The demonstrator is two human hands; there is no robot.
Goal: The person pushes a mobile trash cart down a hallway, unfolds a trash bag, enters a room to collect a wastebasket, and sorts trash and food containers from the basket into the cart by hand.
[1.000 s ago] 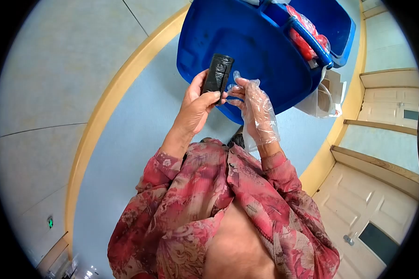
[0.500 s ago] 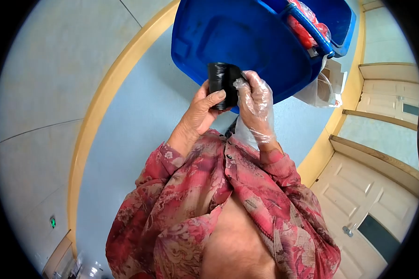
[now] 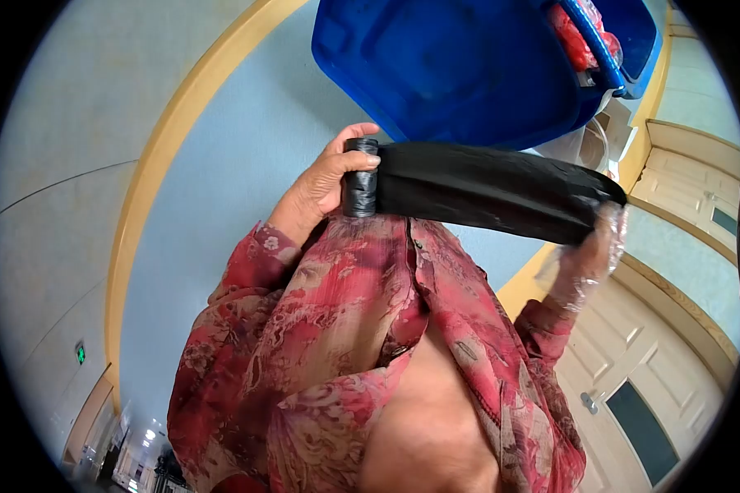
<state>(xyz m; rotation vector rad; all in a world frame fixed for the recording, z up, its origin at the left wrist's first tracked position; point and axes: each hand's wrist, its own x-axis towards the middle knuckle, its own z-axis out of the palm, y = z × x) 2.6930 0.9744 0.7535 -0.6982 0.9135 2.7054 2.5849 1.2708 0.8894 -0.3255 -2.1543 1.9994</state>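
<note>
My left hand (image 3: 325, 182) is closed around a roll of black garbage bags (image 3: 360, 191), the thumb pressed on its side. From the roll a flat length of black bag (image 3: 485, 189) stretches across in front of my chest. Its far end is gripped by my right hand (image 3: 596, 248), which wears a clear plastic glove (image 3: 580, 287) and is slightly blurred. Beyond the stretched bag is a large blue bin (image 3: 436, 66).
A blue bar handle (image 3: 598, 45) and red plastic (image 3: 580, 41) are at the blue bin's right side. White bags and an open carton (image 3: 617, 135) stand beside it. A pale door (image 3: 633, 345) lies to the right, and a tiled wall (image 3: 82, 164) to the left.
My right hand has moved far to the right, drawing a long strip of black bag off the roll. My left hand has shifted slightly left with the roll.
</note>
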